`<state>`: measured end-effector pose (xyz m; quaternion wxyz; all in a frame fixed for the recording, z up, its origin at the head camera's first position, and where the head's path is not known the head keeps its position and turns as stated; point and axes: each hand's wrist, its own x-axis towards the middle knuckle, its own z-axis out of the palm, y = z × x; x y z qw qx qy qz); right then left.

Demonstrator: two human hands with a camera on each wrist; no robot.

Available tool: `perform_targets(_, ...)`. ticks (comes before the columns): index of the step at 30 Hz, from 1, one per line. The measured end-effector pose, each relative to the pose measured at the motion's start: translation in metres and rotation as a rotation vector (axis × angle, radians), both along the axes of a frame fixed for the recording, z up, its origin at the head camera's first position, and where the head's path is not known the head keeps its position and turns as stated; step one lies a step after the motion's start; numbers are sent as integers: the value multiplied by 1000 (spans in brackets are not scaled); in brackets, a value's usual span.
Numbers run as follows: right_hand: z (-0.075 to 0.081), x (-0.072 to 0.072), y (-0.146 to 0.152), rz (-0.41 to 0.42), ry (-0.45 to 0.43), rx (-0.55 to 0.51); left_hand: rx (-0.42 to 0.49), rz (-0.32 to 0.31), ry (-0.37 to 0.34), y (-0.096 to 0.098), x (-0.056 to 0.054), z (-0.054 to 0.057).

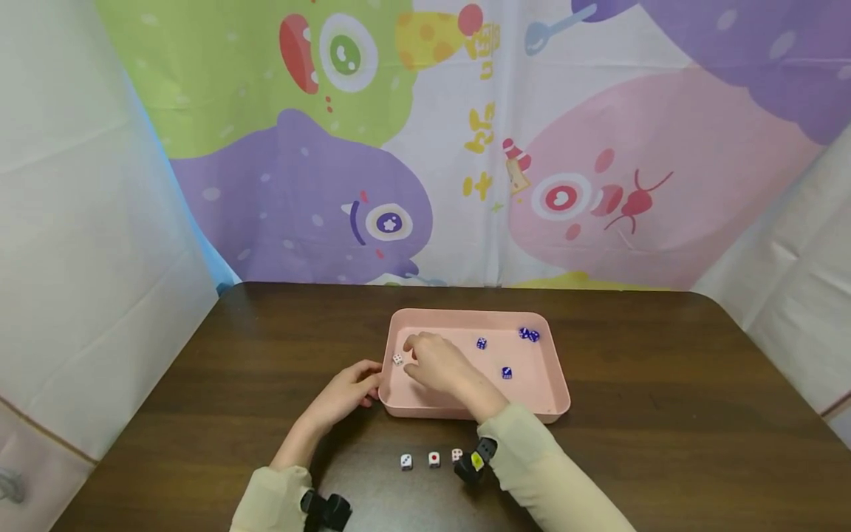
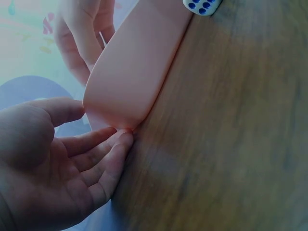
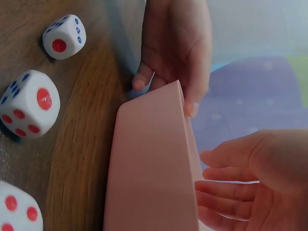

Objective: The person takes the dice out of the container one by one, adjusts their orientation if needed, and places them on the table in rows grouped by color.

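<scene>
A pink tray (image 1: pixel 465 410) lies on the table, and my left hand (image 1: pixel 346 395) holds its left side. The thumb touches the rim and the fingertips meet the lower edge of the wall (image 2: pixel 130 72). My right hand (image 1: pixel 435 362) reaches over the tray with thumb and fingers apart, nothing visible between them. Just left of those fingers is a white die (image 1: pixel 397 360) inside the tray. Blue dice lie further right in it: one near the middle (image 1: pixel 482 343), one lower (image 1: pixel 507 373), and a touching pair (image 1: pixel 529 335) near the far right corner.
Three white dice stand in a row on the table before the tray: left die (image 1: pixel 406 462), middle die (image 1: pixel 434 459) and right die (image 1: pixel 456 456), partly behind the right wrist camera (image 1: pixel 473 464). A cartoon-printed curtain (image 1: pixel 465 222) hangs behind the brown table (image 1: pixel 665 391).
</scene>
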<state>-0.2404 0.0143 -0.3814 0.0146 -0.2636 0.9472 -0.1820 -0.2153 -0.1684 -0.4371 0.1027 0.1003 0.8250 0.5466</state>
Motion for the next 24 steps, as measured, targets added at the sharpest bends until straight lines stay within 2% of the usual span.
perform_targets(6, -6, -4, -5, 25, -24, 21, 17, -19, 6, 0, 1, 0)
perform_targets(16, -11, -6, -14, 21, -69, 133, 8, -4, 8, 0, 1, 1)
perform_targets(24, -13, -9, -17, 33, -92, 155, -1, 7, 4, 0, 0, -1)
